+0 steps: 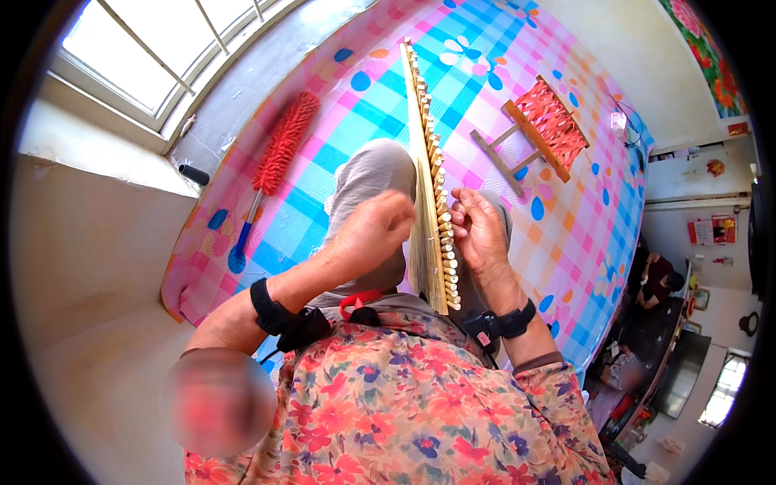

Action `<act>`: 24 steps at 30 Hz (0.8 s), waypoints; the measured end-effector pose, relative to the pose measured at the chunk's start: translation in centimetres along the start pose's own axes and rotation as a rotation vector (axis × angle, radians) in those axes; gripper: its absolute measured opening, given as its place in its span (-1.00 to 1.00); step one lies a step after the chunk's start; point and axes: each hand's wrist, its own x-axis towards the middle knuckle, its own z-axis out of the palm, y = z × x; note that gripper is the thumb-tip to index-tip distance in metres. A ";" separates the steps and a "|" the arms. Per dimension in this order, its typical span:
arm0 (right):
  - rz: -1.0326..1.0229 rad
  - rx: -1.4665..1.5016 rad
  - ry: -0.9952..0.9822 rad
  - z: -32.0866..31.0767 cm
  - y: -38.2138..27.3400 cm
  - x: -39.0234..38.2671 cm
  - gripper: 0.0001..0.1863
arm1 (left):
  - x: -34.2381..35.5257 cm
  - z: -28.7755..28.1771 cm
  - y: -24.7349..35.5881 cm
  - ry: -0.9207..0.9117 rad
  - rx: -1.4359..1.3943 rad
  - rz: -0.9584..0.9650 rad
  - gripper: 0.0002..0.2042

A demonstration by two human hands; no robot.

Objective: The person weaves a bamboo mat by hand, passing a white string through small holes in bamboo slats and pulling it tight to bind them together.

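A long row of pale plant stalks, joined side by side like a mat and seen edge-on, stands over my lap between my legs. Its round cut ends face right, and thin straw-coloured strips run down its left side. Close against that left side is my left hand, slightly blurred, with its fingers curled in. On the other side my right hand is beside the cut ends, thumb and forefinger pressed together and the other fingers bent. What either hand pinches, if anything, is too small or hidden.
A plaid sheet covers the platform I sit on. To the left lies a red fluffy duster with a blue handle. A small wooden stool with red woven webbing lies on the right. Other people are at the far right, beyond the platform's edge.
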 end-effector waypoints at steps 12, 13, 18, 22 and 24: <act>0.107 -0.025 0.102 0.0 0.5 1.2 -0.88 | 5.6 -1.9 2.1 -0.366 0.877 0.899 -0.92; 0.088 -0.031 0.118 0.1 0.3 1.3 -0.87 | 5.8 -1.8 2.1 -0.372 0.873 0.898 -0.92; 0.041 -0.022 0.139 1.0 -0.2 1.5 -0.86 | 6.2 -1.6 2.5 -0.425 0.944 1.038 -0.91; 0.072 -0.023 0.131 1.3 0.2 1.8 -0.85 | 6.0 -1.4 2.0 -0.409 0.852 1.048 -0.91; 0.079 0.003 0.132 1.8 0.2 1.6 -0.85 | 5.7 -1.5 1.8 -0.436 0.869 1.028 -0.91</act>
